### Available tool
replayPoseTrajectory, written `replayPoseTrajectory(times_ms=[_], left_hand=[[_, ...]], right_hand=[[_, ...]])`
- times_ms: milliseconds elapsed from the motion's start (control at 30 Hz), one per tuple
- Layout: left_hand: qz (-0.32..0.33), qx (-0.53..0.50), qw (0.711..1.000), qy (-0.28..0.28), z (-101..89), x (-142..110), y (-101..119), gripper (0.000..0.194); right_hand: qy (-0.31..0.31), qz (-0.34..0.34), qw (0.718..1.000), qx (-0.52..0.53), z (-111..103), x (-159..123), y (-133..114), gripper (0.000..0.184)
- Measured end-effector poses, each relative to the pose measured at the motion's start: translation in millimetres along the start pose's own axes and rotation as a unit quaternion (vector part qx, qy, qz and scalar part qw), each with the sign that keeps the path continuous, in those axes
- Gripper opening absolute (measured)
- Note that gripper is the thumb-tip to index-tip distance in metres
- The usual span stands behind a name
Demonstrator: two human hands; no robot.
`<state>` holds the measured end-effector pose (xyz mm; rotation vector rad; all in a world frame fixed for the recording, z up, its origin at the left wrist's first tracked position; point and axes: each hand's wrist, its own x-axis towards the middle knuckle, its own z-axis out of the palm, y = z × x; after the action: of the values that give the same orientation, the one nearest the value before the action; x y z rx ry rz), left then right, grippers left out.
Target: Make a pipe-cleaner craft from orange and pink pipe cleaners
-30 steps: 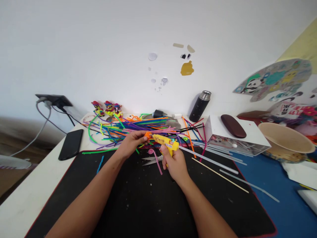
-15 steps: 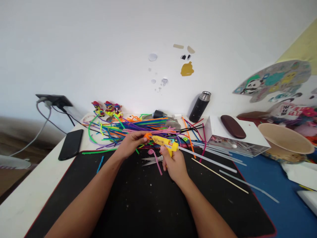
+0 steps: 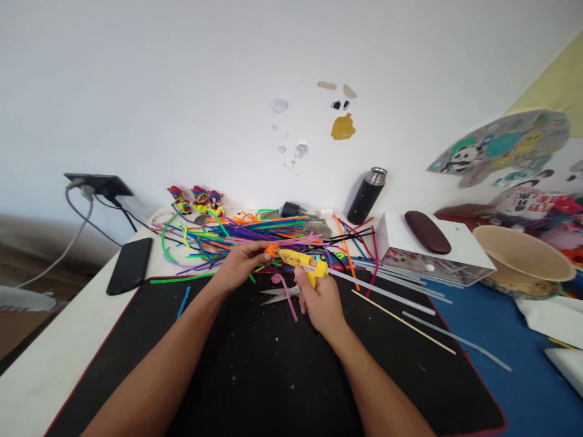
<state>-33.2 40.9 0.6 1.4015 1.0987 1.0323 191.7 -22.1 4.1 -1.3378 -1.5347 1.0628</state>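
My left hand (image 3: 243,262) pinches a small orange piece (image 3: 272,250), which looks like coiled pipe cleaner. Wrapped round the handle of a yellow hot glue gun (image 3: 296,258), my right hand (image 3: 322,300) points its nozzle left at the orange piece; tip and piece meet or nearly so. A clear glue stick (image 3: 387,292) sticks out of the gun's back end. Below the hands, a pink pipe cleaner (image 3: 290,300) with a curled end lies across open scissors (image 3: 276,295), whose handles are partly hidden by my right hand.
Behind my hands spreads a pile of coloured pipe cleaners (image 3: 259,233). Several small figures (image 3: 200,199) stand at the back left, a black flask (image 3: 367,195) at the back right. A phone (image 3: 130,266) lies left; a wooden stick (image 3: 403,321) and spare glue sticks (image 3: 455,340) lie right.
Both hands, the glue gun and the orange piece keep nearly the same place. The whole view has shifted very slightly.
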Motion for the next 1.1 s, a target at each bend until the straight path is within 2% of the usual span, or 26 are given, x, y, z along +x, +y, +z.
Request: replayPoseTrajectory(times_ms=[333, 700, 1100], left_hand=[[0.022, 0.043, 0.999, -0.010, -1.4, -0.6, 0.4, 0.050], [0.021, 0.045, 0.999, -0.006, -2.4, -0.9, -3.4, 0.049], [0.040, 0.054, 0.998, -0.006, -2.5, -1.3, 3.4, 0.047]], right_hand=[[0.006, -0.020, 0.999, -0.028, -2.1, -0.7, -1.7, 0.066], [0.013, -0.022, 0.999, -0.034, -2.7, 0.3, 1.2, 0.070], [0.006, -0.031, 0.998, -0.060, -4.9, -1.7, -3.7, 0.070]])
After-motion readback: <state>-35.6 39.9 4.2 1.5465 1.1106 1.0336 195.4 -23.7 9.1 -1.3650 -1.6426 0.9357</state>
